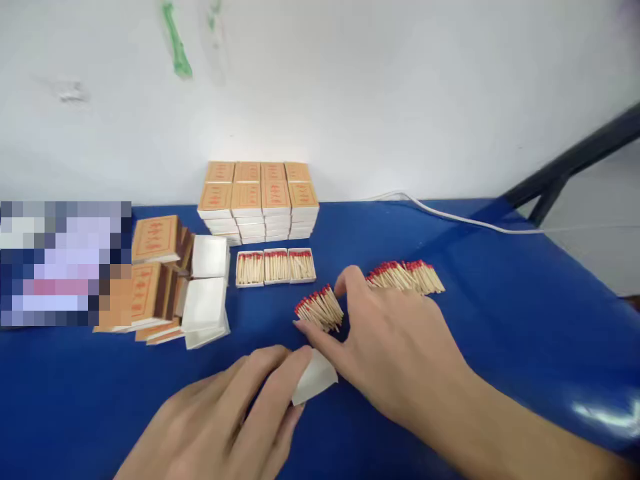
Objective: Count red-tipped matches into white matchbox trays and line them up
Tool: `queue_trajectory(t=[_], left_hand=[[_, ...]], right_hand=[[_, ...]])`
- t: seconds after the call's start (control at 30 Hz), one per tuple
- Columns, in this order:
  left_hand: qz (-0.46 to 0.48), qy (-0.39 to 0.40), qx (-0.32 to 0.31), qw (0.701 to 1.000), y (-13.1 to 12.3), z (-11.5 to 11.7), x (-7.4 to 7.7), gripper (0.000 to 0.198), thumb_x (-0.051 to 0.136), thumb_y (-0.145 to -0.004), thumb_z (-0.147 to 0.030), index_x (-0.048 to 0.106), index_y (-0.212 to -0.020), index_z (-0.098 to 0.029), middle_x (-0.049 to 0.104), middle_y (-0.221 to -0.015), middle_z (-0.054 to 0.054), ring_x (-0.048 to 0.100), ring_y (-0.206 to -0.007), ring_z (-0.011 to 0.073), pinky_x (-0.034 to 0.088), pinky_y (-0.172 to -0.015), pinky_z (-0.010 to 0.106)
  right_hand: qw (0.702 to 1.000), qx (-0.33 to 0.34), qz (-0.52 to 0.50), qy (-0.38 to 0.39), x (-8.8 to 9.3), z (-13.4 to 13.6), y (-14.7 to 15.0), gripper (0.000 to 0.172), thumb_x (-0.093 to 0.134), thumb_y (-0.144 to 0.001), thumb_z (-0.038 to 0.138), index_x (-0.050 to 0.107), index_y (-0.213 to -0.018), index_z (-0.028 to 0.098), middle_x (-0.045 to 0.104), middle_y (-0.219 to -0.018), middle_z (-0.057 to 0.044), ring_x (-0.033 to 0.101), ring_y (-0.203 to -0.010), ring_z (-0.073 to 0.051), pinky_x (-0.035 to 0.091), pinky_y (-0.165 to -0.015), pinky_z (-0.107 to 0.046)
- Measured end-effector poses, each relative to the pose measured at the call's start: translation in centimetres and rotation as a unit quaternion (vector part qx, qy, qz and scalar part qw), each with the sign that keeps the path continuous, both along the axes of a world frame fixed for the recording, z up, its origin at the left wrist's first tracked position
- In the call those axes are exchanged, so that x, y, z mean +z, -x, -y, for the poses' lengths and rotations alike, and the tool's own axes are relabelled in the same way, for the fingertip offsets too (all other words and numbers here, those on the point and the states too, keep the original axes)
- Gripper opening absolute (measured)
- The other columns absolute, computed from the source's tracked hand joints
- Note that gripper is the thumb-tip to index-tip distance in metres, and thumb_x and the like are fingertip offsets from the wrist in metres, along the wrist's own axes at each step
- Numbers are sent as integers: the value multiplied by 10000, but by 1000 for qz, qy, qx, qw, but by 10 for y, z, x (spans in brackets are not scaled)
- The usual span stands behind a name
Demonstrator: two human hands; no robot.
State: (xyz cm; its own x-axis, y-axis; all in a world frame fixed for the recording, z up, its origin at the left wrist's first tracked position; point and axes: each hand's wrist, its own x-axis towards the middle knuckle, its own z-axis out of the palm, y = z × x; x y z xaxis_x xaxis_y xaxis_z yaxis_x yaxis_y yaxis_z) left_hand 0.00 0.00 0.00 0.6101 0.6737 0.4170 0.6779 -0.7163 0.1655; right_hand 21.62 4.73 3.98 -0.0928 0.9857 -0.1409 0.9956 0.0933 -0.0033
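On the blue tabletop (500,320), the left hand (205,420) grasped one small white tray (316,379), tilted, close beside the right hand (390,333). The right thumb and forefinger curved around one loose bunch of matches (320,310); whether they pinched it, I could not tell. Done well, this probably called for a light hold on the thin tray walls and for squaring the bunch with every red head one way. Farther off, two overlapping stacks of white trays (204,307), their exact number hidden, stood near two uppermost orange boxes (155,240) with more beneath. A second match pile (410,279) lay past the right hand. Beyond were three filled trays (276,267), then stacked matchboxes (259,197) showing eight tops.
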Motion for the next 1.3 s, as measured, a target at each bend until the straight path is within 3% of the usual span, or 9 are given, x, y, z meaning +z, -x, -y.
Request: queue_trajectory(t=[0.17, 0.4, 0.57, 0.73, 1.0, 1.3], left_hand=[[0, -23, 9, 1000, 0, 3, -2, 330, 363, -1257, -190, 625, -1459, -186, 881, -1153, 28, 882, -842, 196, 620, -651, 369], [9, 19, 11, 1000, 5, 7, -2, 323, 408, -1252, -216, 600, -1511, -206, 881, -1217, 26, 894, -880, 210, 662, -645, 372], [11, 50, 34, 998, 6, 7, -3, 336, 426, -1257, -244, 577, -1557, -247, 875, -1303, 2, 912, -932, 191, 701, -649, 340], [15, 70, 36, 997, 7, 7, -6, 361, 468, -1252, -275, 561, -1601, -266, 868, -1353, 7, 917, -933, 190, 713, -651, 320], [14, 53, 40, 998, 3, 6, -4, 344, 424, -1259, -246, 561, -1574, -256, 872, -1305, -2, 909, -911, 188, 677, -594, 329], [22, 53, 29, 998, 0, 5, 3, 341, 321, -1280, -227, 559, -1523, -249, 872, -1221, -18, 901, -907, 165, 647, -624, 330]], right_hand=[[999, 6, -24, 33, 1, -3, -5, 296, 653, -1126, 563, 596, -1071, 278, 752, -743, -42, 812, -746, -363, 324, -585, -376], [993, 45, -108, 22, -7, -4, -21, 294, 659, -1142, 536, 562, -1023, 285, 644, -660, 36, 676, -577, -244, 311, -546, -356], [982, 100, -159, 10, -12, -7, -37, 222, 656, -1162, 458, 610, -1076, 259, 633, -691, 46, 632, -580, -207, 315, -547, -344], [975, 139, -171, 6, -8, -14, -48, 230, 683, -1179, 464, 650, -1111, 247, 661, -723, 43, 604, -571, -186, 312, -539, -336], [976, 190, -107, 1, 1, -27, -53, 262, 770, -1124, 487, 646, -1045, 270, 686, -743, 32, 618, -596, -197, 310, -566, -346], [954, 199, -215, 56, -3, -27, -50, 243, 634, -1218, 496, 722, -1123, 291, 639, -697, 74, 565, -563, -156, 350, -575, -324]])
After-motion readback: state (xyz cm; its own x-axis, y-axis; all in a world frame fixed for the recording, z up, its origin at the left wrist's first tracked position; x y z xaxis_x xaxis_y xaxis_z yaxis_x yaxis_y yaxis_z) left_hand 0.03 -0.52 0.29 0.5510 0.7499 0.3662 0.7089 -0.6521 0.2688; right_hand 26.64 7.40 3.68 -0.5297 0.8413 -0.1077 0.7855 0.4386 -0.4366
